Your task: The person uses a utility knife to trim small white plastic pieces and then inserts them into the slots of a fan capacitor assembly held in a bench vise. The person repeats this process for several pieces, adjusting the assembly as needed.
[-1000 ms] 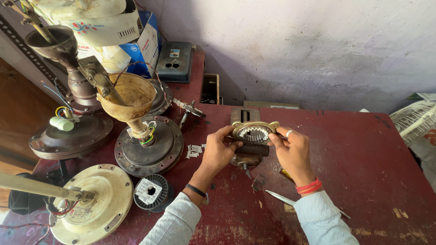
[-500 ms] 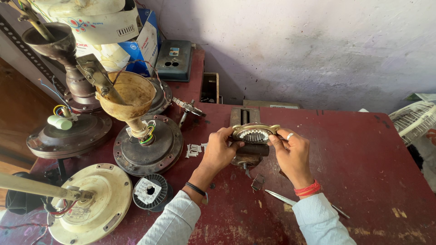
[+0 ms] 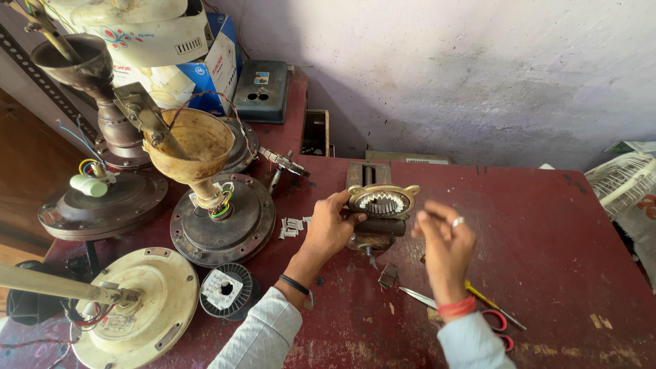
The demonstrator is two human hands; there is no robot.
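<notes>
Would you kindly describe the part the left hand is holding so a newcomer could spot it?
On the dark red table, a small vise stands mid-bench. The left hand steadies the toothed stator ring on it: brass-coloured, with inward teeth, unlike the big round fan motors.

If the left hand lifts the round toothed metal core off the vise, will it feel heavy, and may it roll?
The toothed core looks like solid metal, so probably heavy for its size and stiff. Its ears should stop rolling. The left hand grips its rim; the teeth may feel sharp.
</notes>
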